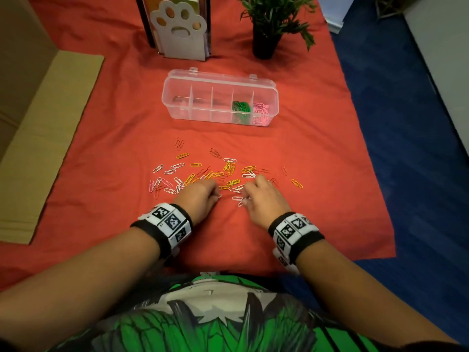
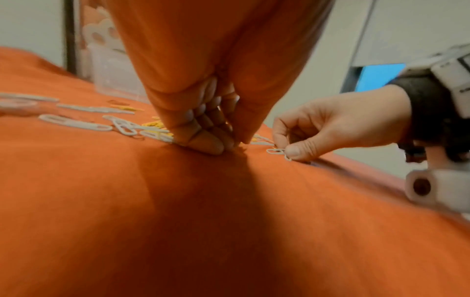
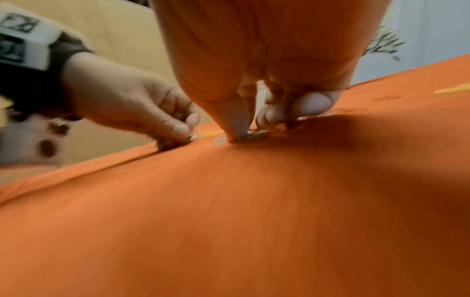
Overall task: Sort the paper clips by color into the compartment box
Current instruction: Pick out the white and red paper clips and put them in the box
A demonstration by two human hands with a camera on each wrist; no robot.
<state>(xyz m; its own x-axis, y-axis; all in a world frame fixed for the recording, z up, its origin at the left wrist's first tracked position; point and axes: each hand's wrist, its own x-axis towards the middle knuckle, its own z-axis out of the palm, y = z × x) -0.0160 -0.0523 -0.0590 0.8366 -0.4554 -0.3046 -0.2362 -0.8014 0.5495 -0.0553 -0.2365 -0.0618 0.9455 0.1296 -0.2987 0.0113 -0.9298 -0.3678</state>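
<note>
Several white, yellow, red and pink paper clips (image 1: 228, 174) lie scattered on the red cloth (image 1: 330, 153). Behind them stands the clear compartment box (image 1: 177, 82), lid open, with green clips (image 1: 239, 110) in its fourth cell and pink clips (image 1: 261, 111) in the rightmost one. My left hand (image 1: 215, 195) is down on the cloth at the near edge of the pile, its fingers curled and pinching a white clip (image 1: 219, 196). Just to its right, my right hand (image 2: 289, 153) pinches another white clip (image 2: 277, 151) between thumb and forefinger against the cloth.
A paw-shaped white bookend (image 1: 177, 29) and a potted plant (image 1: 269, 26) stand behind the box. Flat cardboard (image 1: 45, 138) lies along the left side. The cloth ends at the right over blue floor (image 1: 411, 148).
</note>
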